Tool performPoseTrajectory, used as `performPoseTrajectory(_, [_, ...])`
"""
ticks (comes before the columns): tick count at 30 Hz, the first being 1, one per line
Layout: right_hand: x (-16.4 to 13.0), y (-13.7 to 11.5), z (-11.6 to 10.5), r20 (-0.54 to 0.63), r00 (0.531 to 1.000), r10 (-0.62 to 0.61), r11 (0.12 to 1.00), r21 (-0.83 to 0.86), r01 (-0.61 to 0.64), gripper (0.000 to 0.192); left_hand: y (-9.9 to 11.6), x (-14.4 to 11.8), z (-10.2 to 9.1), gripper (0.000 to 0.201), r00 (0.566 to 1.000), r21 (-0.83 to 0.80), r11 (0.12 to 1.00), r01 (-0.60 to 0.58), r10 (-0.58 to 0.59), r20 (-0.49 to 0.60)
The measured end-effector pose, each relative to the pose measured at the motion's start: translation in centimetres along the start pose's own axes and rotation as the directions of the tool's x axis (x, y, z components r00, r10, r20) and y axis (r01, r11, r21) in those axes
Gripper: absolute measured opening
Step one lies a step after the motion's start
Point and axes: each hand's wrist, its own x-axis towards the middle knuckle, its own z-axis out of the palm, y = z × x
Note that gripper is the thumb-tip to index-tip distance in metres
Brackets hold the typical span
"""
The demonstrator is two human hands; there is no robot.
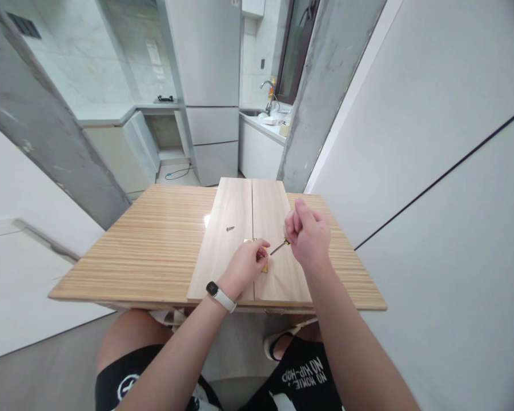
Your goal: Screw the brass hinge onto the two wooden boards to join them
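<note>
Two pale wooden boards (231,200) lie side by side on the table, with a narrow dark seam between them. A brass-coloured hinge (264,268) rests across or beside that seam, partly covered by my left hand (252,257). The fingers of that hand are pinched together over the hinge; whatever tiny piece they hold is too small to name. My right hand (306,231) is wrapped round the yellow-and-black handle of a screwdriver (278,249). Its shaft slopes down left, the tip close to my left fingertips. A loose screw (230,229) lies on the left board.
The striped wooden table (163,245) extends to both sides of the boards. Beyond it stand a fridge (212,57), a counter with a tap (269,94) and an open low cabinet (165,134). White panels (432,142) rise close on the right.
</note>
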Motion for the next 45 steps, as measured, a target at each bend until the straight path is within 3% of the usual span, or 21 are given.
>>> performPoseTrajectory(9, [0.3, 1.9, 0.1, 0.045, 0.997, 0.055, 0.998, 0.032, -0.056, 0.062, -0.2, -0.1, 0.1, 0.037, 1.0, -0.024, 1.0, 0.005, -0.006, -0.019])
performPoseTrajectory(13, [0.8, 2.2, -0.1, 0.133, 0.989, 0.057, 0.996, 0.056, -0.065, 0.062, -0.3, -0.1, 0.2, 0.038, 1.0, -0.03, 1.0, 0.01, -0.011, -0.025])
performPoseTrajectory(20, [1.8, 1.9, -0.8, 0.361, 0.927, 0.102, 0.984, 0.1, -0.148, 0.061, -0.5, -0.1, 0.2, 0.037, 0.999, -0.027, 1.0, -0.014, 0.013, -0.036])
performPoseTrajectory(31, [1.8, 1.6, -0.7, 0.474, 0.873, 0.115, 0.973, 0.124, -0.196, 0.057, -0.6, -0.1, 0.2, 0.037, 0.999, -0.026, 1.0, -0.011, 0.01, -0.038])
performPoseTrajectory(34, [2.1, 1.5, -0.8, 0.535, 0.837, 0.118, 0.969, 0.123, -0.215, 0.056, -0.5, -0.2, 0.2, 0.036, 0.999, -0.023, 1.0, -0.014, 0.013, -0.042])
performPoseTrajectory(39, [3.0, 1.7, -0.9, 0.675, 0.725, 0.138, 0.964, 0.075, -0.254, 0.058, -0.4, -0.2, 0.1, 0.035, 0.999, -0.034, 0.999, -0.007, 0.005, -0.04])
performPoseTrajectory(45, [3.7, 2.0, -0.6, 0.73, 0.659, 0.181, 0.966, -0.006, -0.258, 0.062, -0.3, -0.1, 0.1, 0.03, 0.999, -0.042, 0.999, 0.005, -0.007, -0.037])
